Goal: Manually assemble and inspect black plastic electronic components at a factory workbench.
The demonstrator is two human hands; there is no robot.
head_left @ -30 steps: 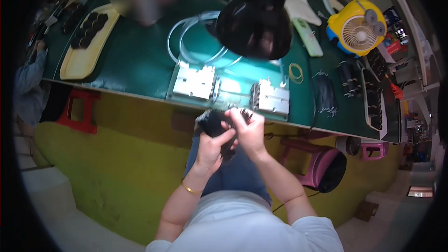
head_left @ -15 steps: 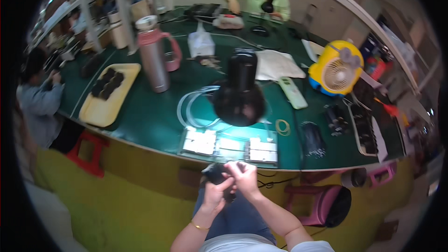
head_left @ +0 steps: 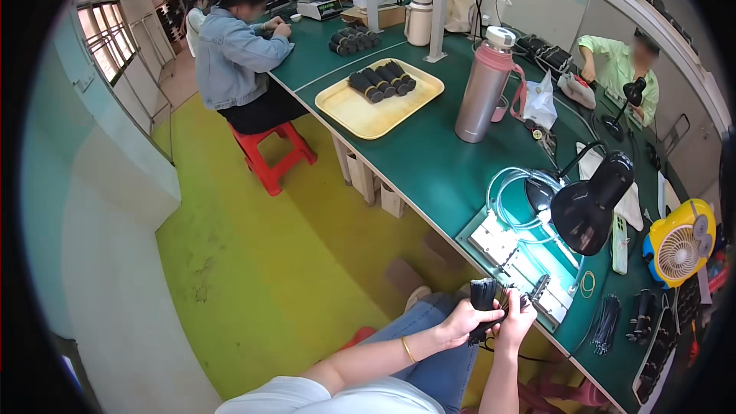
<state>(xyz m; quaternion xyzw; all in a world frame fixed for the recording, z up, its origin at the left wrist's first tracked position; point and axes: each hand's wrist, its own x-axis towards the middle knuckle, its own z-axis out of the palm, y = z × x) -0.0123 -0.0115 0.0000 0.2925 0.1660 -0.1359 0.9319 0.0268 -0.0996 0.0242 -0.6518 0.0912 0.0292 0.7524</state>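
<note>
Both hands meet over the lap at the green tabletop [head_left: 429,161] edge: left hand [head_left: 460,323] wraps a black cable bundle [head_left: 483,295], right hand [head_left: 517,316] pinches its end, beside the metal fixture [head_left: 510,253].

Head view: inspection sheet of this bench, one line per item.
Surface: long green bench, edge running diagonally past the person's knees.
Job's things: black bundle held over the lap in both hands; metal fixture lit at the bench edge.
Clutter: yellow tray with black rolls, steel flask, black desk lamp, yellow fan, more black bundles.
Hands: left hand and right hand both closed on the bundle; fingers partly hidden.
Cables: clear tubing coil by the lamp; thin dark lead hanging below the hands.
Surroundings: yellow-green floor, red stool, other people seated at the bench.
</note>
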